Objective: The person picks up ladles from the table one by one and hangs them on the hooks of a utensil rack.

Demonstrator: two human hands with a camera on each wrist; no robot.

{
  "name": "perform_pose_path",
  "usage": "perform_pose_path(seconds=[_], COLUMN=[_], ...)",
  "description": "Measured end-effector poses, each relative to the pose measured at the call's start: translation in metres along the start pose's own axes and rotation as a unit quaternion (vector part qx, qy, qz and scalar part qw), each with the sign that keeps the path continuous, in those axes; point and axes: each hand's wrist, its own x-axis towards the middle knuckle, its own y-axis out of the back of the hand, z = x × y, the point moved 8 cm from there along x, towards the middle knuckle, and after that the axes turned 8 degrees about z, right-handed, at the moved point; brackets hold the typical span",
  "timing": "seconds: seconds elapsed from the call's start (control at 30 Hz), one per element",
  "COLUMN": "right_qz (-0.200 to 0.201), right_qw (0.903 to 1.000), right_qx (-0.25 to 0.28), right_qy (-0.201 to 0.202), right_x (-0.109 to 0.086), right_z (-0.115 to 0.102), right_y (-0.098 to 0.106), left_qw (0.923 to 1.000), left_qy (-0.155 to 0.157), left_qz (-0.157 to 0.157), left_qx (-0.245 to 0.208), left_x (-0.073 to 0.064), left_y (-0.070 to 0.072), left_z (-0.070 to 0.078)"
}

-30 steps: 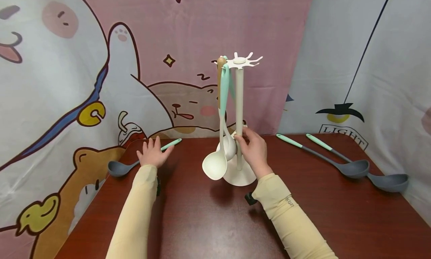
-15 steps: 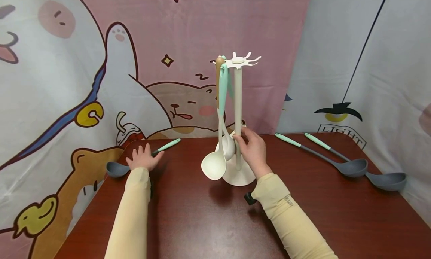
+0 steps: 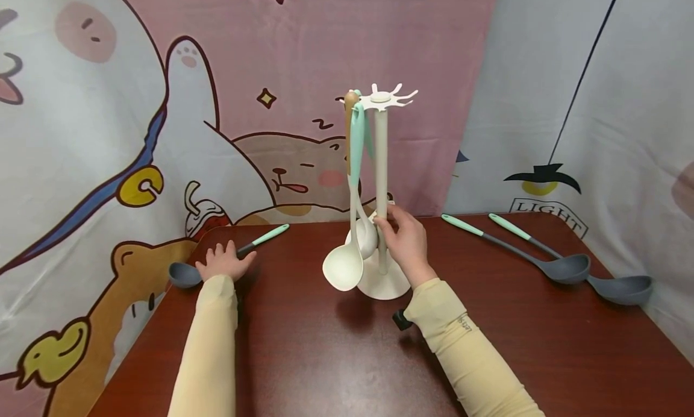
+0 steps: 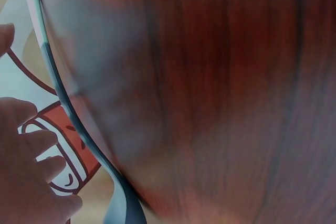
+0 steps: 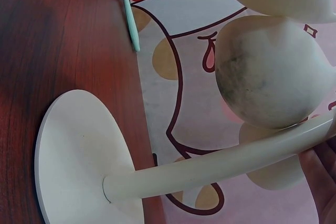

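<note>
My right hand (image 3: 405, 239) grips the pole of a cream utensil stand (image 3: 382, 158) low down, with the thumb against it. From the stand's hooks hang a white ladle with a mint handle (image 3: 356, 143) and a wooden-handled utensil (image 3: 349, 128); another mint handle shows behind them. White bowls (image 5: 273, 72) of these utensils hang beside the pole in the right wrist view. My left hand (image 3: 224, 262), fingers spread, is over a grey ladle (image 3: 184, 275) with a mint handle lying at the table's left. In the left wrist view its fingers are apart from that ladle's shaft.
Two more grey ladles, a nearer one (image 3: 566, 268) and a farther one (image 3: 623, 289), lie overlapping on the right of the brown table (image 3: 325, 357). A printed cartoon curtain (image 3: 417, 43) hangs right behind the table's back edge.
My left hand has moved left and lower, from near the grey ladle's handle to over its shaft closer to the bowl. The right hand stays on the stand's pole.
</note>
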Motion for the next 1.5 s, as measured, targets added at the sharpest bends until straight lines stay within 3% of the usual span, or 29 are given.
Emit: perform_pose_path(seconds=[0.47,0.93,1.5], right_qz=[0.002,0.001,0.002], right_qw=[1.0000,1.0000,1.0000], right_qx=[0.003,0.005,0.009], right_qy=[0.007,0.005,0.002], right_x=[0.000,0.001,-0.002], right_z=[-0.003,-0.003,-0.002], right_y=[0.000,0.001,0.001], left_qw=[0.9998,0.9988,0.9988], left_qy=[-0.004,-0.010,-0.014], left_qz=[0.011,-0.010,0.000], left_qx=[0.017,0.047,0.047], left_x=[0.002,0.002,0.004], left_y=[0.002,0.004,0.008], left_z=[-0.012,-0.007,-0.012])
